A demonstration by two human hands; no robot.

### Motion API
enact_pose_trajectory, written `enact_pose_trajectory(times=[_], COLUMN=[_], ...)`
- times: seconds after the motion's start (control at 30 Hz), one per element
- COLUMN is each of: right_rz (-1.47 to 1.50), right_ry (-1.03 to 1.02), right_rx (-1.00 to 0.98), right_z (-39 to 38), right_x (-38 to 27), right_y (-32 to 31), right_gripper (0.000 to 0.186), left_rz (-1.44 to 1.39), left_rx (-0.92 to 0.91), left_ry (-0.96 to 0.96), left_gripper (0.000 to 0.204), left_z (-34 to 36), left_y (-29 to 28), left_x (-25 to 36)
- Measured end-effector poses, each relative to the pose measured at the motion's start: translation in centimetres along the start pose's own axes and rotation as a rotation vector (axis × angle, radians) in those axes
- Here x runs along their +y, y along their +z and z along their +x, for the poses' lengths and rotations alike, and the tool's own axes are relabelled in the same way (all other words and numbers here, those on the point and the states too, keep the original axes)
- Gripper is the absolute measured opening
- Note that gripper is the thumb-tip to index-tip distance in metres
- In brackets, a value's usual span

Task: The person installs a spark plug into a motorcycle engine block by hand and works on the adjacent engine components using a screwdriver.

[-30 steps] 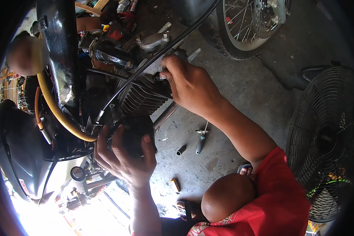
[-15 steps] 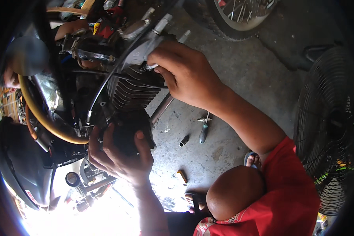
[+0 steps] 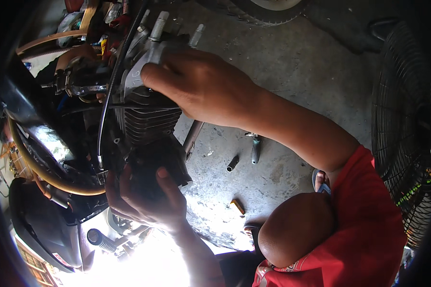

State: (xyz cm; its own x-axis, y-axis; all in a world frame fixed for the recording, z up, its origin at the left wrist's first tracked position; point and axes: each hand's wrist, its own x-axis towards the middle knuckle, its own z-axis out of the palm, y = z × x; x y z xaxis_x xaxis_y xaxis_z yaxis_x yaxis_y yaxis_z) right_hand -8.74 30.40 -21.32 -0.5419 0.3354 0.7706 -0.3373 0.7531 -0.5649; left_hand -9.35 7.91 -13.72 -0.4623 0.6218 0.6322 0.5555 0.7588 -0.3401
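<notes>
Roughly between the hands sits the motorcycle engine's finned cylinder [image 3: 151, 123], its long axis running from the black casing [image 3: 153, 160] up to the silver plate [image 3: 133, 79] and threaded stud [image 3: 159, 26]. Right hand [image 3: 196, 86] nearer the plate end: fingers curled; from where I stand, cannot tell what they grip. Left hand [image 3: 151, 201] half open, fingers spread, cupping the casing. Short dark tube [image 3: 232, 164] on floor [image 3: 292, 138], well apart.

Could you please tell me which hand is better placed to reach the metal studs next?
Probably the right grip: it is close to the metal studs, at the upper end of the finned engine cylinder. The left grip is at the black housing lower in the view, farther from them.
</notes>
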Motion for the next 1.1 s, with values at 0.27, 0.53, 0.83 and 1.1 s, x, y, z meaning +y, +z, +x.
enact_pose_trajectory(times=[0.27, 0.53, 0.83, 1.1], right_rz=[0.041, 0.177, 0.094, -0.015], right_ry=[0.16, 0.156, 0.089, 0.225], right_rx=[-0.066, -0.006, 0.06, -0.197], right_z=[0.1, -0.1, -0.6, -0.2], right_x=[0.5, 0.7, 0.9, -0.7], right_y=[0.4, 0.3, 0.0, -1.5], right_gripper=[0.016, 0.012, 0.017, 0.017], left_rz=[0.017, 0.008, 0.053, 0.039], left_rx=[-0.004, 0.004, -0.007, 0.004], left_ry=[0.003, 0.016, 0.088, 0.108], left_gripper=[0.062, 0.063, 0.054, 0.051], left_z=[-0.1, -0.1, 0.1, 0.0], left_y=[0.2, 0.3, 0.2, 0.4], left_x=[0.0, 0.0, -0.1, -0.2])
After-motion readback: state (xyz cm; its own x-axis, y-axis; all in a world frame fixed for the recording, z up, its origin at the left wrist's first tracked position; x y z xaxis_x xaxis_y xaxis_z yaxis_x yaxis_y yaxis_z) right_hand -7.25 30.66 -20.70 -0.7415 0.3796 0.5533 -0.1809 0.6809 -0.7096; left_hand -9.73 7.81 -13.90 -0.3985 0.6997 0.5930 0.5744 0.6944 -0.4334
